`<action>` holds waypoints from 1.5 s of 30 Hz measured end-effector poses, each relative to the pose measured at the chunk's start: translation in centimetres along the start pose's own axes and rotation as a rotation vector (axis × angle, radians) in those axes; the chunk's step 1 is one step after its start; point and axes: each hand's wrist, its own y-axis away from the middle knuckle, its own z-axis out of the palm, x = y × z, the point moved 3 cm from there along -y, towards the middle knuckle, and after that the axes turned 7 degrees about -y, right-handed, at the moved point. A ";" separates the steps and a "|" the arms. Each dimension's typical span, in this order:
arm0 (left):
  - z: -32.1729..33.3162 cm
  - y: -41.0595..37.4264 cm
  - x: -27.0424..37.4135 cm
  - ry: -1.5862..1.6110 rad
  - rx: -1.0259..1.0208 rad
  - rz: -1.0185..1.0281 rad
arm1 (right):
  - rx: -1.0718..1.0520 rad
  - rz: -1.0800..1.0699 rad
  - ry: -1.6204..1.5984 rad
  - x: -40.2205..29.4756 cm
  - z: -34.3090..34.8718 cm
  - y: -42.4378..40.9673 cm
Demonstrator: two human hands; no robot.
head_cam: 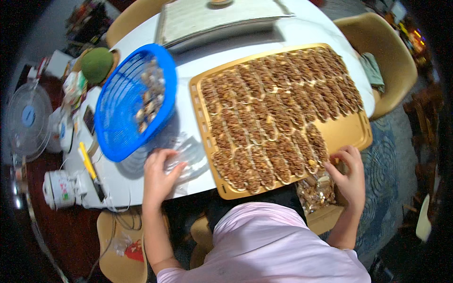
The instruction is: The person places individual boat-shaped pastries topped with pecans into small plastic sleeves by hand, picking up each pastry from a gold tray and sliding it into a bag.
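A gold-coloured tray [339, 132] holds rows of long, boat-shaped pieces [279, 106] with pale rims and brown, nut-like filling. My right hand [348, 173] is at the tray's near right edge, thumb and fingers bent beside the end of the last piece in the front row. Whether it pinches anything is unclear. To the left of the tray, my left hand [161, 173] is held with thumb and forefinger apart. It lies at the edge of some clear plastic packaging [191, 159], and I see nothing in its grip.
A blue plastic basket [106, 116] with small wrapped pieces leans at the left. A pale flat board [219, 23] is at the back of the white table [304, 32]. A yellow utility knife [87, 161] lies near the left edge. Below the tray sits a cardboard box [324, 217] with shiny wrapped pieces.
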 end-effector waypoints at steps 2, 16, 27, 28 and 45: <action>1.2 -0.3 -1.2 0.151 0.006 -0.039 | -0.025 0.027 -0.014 0.1 0.0 0.2; 2.6 0.1 -4.7 0.397 0.168 -0.207 | 0.074 0.014 0.005 0.3 0.1 0.9; -1.0 1.3 1.0 0.466 0.279 -0.075 | 0.191 0.020 -0.231 2.8 -1.2 0.7; -1.1 1.2 1.8 0.465 0.260 -0.029 | 0.193 0.025 -0.261 2.8 -1.3 0.5; 0.3 -6.3 13.7 0.687 -0.474 0.468 | -0.210 -0.432 -0.710 -1.9 0.1 -6.1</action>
